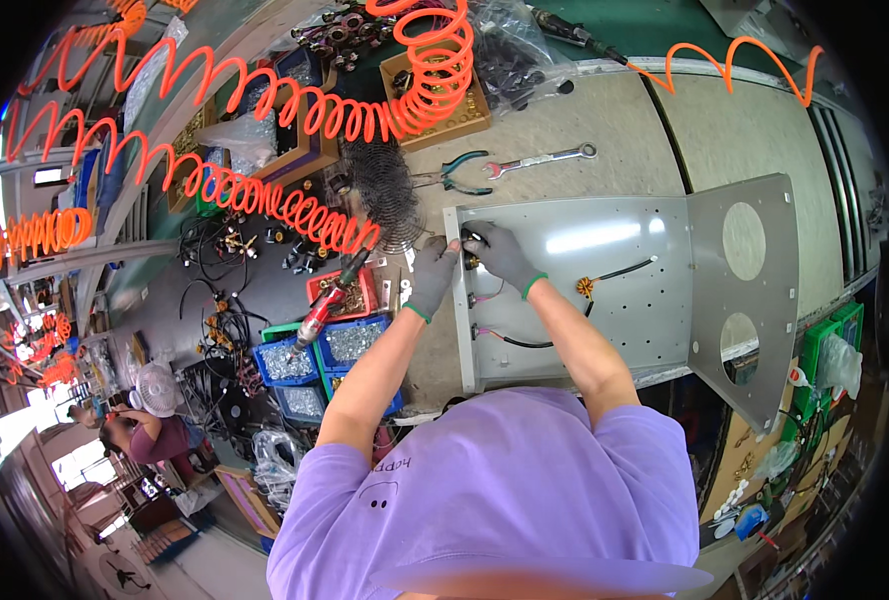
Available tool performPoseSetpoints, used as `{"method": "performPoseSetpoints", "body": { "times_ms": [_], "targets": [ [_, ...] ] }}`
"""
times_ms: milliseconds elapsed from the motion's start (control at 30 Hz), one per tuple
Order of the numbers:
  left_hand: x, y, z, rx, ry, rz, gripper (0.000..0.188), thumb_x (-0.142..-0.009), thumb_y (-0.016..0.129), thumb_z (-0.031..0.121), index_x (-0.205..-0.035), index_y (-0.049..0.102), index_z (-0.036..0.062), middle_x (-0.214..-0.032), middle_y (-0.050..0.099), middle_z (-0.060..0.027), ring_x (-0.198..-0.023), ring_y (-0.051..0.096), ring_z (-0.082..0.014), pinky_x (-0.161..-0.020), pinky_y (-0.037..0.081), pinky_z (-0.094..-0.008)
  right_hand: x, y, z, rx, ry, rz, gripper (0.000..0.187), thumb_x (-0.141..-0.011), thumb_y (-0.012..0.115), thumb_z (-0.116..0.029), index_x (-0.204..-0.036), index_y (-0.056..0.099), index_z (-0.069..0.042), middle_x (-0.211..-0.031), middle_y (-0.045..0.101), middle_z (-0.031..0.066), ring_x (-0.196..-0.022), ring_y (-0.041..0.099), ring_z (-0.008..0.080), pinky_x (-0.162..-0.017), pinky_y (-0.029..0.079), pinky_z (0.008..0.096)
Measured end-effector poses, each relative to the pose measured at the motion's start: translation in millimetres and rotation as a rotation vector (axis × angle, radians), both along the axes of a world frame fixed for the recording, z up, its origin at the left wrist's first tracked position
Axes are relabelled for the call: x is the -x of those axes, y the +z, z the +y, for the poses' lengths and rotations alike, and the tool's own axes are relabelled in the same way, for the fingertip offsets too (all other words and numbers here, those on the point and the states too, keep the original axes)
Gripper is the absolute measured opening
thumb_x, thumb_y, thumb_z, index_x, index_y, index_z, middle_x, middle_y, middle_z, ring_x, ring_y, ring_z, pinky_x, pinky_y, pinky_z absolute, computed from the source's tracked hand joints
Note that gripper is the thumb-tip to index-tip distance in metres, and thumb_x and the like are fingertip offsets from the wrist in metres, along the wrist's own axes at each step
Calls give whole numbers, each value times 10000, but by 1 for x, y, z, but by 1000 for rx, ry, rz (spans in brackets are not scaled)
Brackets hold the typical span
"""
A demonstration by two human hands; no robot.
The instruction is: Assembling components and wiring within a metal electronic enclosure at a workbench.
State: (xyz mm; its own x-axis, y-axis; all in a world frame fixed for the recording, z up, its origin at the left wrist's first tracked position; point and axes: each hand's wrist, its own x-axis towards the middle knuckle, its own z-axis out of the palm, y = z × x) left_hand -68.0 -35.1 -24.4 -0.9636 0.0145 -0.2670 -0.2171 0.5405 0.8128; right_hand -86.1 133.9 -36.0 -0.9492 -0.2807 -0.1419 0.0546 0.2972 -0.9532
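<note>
Sheet metal fills the middle of the view: a grey panel (585, 290) lies flat on the desk (605, 115), its right end bent up into a flange with two round holes. Orange coiled air hoses (265, 195) loop across the upper left above it. Below the hoses, blue bins of silvery screws (350, 340) sit at the desk's left edge, with a red pneumatic driver (330, 305) hanging just over them. Beyond the panel's far edge lie green-handled pliers (460, 172) and a steel combination wrench (540, 160), close to each other and apart from the panel.

Both hands wear grey gloves with green cuffs and meet at the panel's upper left corner. The left hand (433, 280) presses against the panel's left edge, its grip curled on the rim. The right hand (500, 255) rests on the panel's top face, its grip pinched on a small brass fitting (472, 262) set at that corner. Black wires (510, 342) run from other fittings lower along the same edge, and one wire ends in a small orange connector (586, 288) lying on the panel near the right forearm.
</note>
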Motion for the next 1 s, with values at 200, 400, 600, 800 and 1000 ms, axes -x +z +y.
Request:
{"method": "performPoseSetpoints", "body": {
  "times_ms": [200, 400, 600, 800, 1000],
  "targets": [
    [-2, -6, 3, -30, 52, 96, 332, -878, 576, 272, -880, 594, -60, -765, 577, -107, -724, 502, -175, -666, 413, -309, -7, 8, -15, -219, -50, -30, 386, -872, 509, -203, -1201, 522, -1, -1104, 589, 222, -1016, 575, 360, -869, 450, 396],
    [0, -4, 3, 22, 25, 101, 339, -873, 575, 277, -819, 568, -58, -723, 526, -108, -707, 469, -187, -646, 396, -321, -12, -23, -5, -76, -98, -28, 374, -860, 523, -197, -1196, 543, -34, -1114, 591, 208, -1015, 578, 349, -869, 453, 388],
    [0, -6, 2, 16, 22, 84, 380, -860, 556, 327, -794, 567, -48, -827, 540, -208, -728, 521, -333, -666, 409, -376, -12, -23, -6, 37, -174, 26, 345, -835, 565, -196, -1146, 587, -48, -1098, 611, 173, -1011, 584, 320, -869, 454, 356],
    [-1, -7, 5, 18, 48, 125, 399, -864, 544, 340, -786, 569, -50, -829, 540, -216, -740, 522, -348, -674, 410, -383, -12, -19, -8, 149, -248, -97, 343, -818, 592, -184, -1121, 597, -23, -1087, 616, 175, -997, 603, 284, -859, 463, 336],
    [-2, -9, 4, 16, 60, 121, 414, -859, 546, 352, -798, 576, -56, -835, 544, -222, -752, 524, -354, -685, 411, -386, -14, -18, -2, 84, -204, 80, 333, -800, 598, -165, -1102, 609, -26, -1066, 628, 168, -969, 618, 282, -842, 474, 335]
  ]
}}
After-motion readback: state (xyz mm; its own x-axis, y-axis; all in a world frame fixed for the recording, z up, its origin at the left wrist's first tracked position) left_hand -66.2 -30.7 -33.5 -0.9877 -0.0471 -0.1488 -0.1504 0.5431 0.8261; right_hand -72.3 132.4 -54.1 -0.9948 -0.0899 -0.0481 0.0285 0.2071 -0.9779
